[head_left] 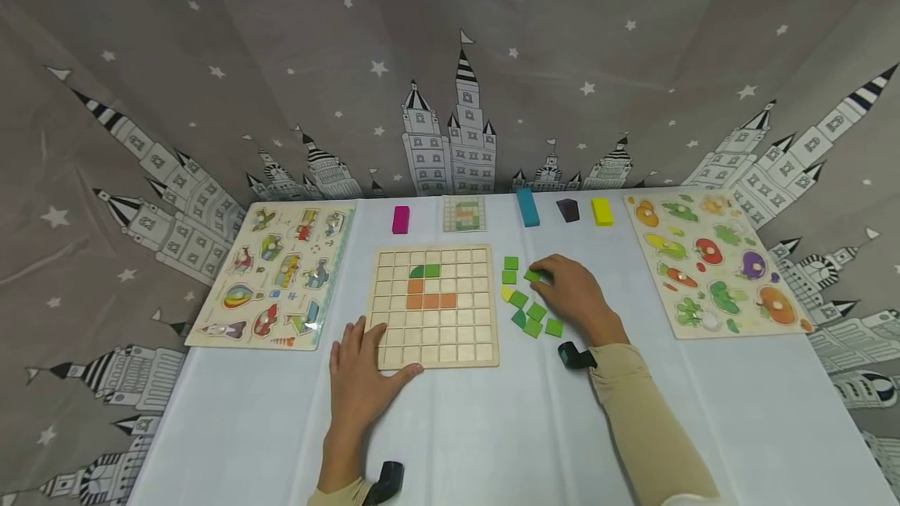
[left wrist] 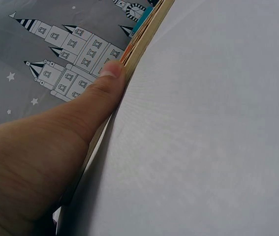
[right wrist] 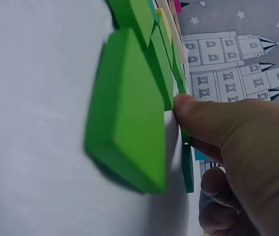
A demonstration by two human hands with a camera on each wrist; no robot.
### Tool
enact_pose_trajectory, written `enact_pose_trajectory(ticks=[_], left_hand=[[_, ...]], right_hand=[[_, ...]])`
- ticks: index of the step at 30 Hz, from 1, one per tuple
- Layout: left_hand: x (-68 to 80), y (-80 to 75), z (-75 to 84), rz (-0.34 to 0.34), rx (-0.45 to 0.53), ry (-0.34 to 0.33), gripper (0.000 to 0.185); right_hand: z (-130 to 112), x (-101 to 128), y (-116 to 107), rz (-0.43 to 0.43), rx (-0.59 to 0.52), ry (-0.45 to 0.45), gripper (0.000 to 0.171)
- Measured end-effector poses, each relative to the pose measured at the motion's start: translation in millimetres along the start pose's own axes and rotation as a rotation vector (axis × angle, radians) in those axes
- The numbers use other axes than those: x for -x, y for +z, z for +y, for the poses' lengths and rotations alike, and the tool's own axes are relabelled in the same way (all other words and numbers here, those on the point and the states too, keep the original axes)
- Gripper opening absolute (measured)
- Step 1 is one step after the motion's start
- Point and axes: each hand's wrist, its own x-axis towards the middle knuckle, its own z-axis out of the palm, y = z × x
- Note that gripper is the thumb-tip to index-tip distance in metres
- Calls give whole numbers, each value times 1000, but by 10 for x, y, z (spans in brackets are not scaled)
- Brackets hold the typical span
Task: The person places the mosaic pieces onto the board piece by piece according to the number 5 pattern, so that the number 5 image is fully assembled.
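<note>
A wooden grid board (head_left: 467, 334) lies in the middle of the head view. In its upper middle sit a green square tile (head_left: 432, 270), a rounded green tile (head_left: 418, 272) and several orange tiles (head_left: 432, 301). My left hand (head_left: 360, 381) rests at the board's near left corner, fingers spread over the left side and thumb along the near edge. To the right of the board, my right hand (head_left: 580, 299) pinches a green square tile (head_left: 532, 276) between thumb and fingers. Several loose green tiles (head_left: 537, 311) and a yellow tile (head_left: 507, 293) lie beside it.
A small pattern card (head_left: 464, 214) lies behind the board, among magenta (head_left: 401, 219), blue (head_left: 527, 207), black (head_left: 568, 210) and yellow (head_left: 601, 212) blocks. Picture puzzles stand on both sides, a vehicle-and-toy one (head_left: 281, 334) left and a vegetable one (head_left: 678, 318) right.
</note>
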Motion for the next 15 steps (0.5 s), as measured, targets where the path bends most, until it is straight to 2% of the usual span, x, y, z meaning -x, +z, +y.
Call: enact_pose_trajectory(ticks=[15], left_hand=[[1,-10,0,0,7,1,101]], right_hand=[[2,45,22,28,-71,-29,29]])
